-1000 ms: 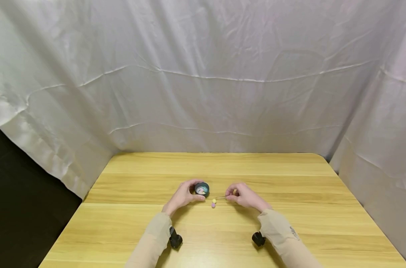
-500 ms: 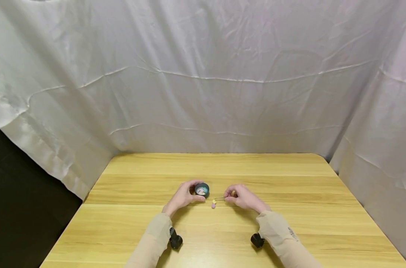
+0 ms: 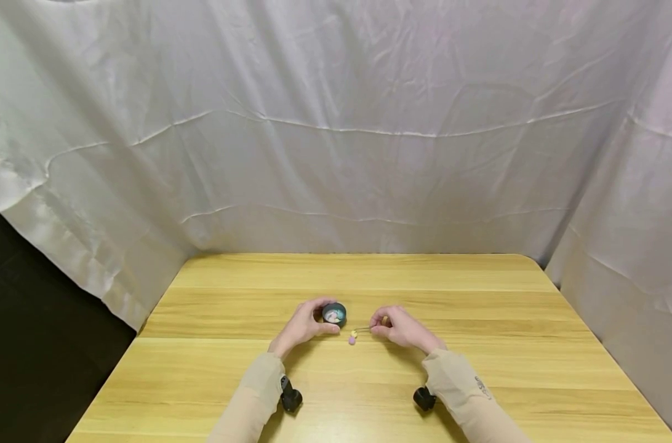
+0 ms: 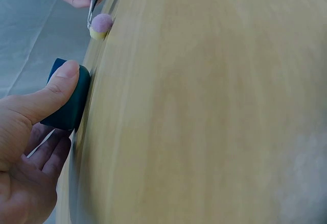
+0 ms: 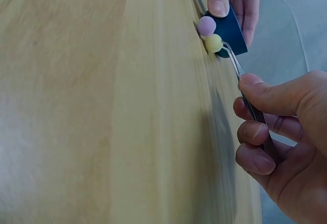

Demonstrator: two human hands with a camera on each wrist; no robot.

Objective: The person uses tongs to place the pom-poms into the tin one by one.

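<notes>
On the table, a small dark teal bowl (image 4: 74,104) stands upright, its round opening showing pastel pieces inside in the head view. My left hand (image 3: 303,323) grips it from the left, thumb on the near side and fingers round the far side. To the right, my right hand (image 3: 401,327) pinches metal tweezers (image 5: 259,116) between thumb and fingers. Their bent tips are at a fuzzy yellow pom-pom (image 5: 213,43), which lies just right of the bowl. Against it sits a lilac pom-pom (image 5: 206,26), on the side nearer to me.
The wooden table (image 3: 424,277) reaches to a pale grey curtain (image 3: 336,166) at the back and sides. Black wrist cameras (image 3: 291,399) hang beneath both cuffs. Dark fabric (image 3: 31,344) shows beyond the left table edge.
My right hand has moved slightly left, bringing the tweezer tips onto the yellow pom-pom. Both pom-poms have shifted a little left. The left hand and bowl have stayed put.
</notes>
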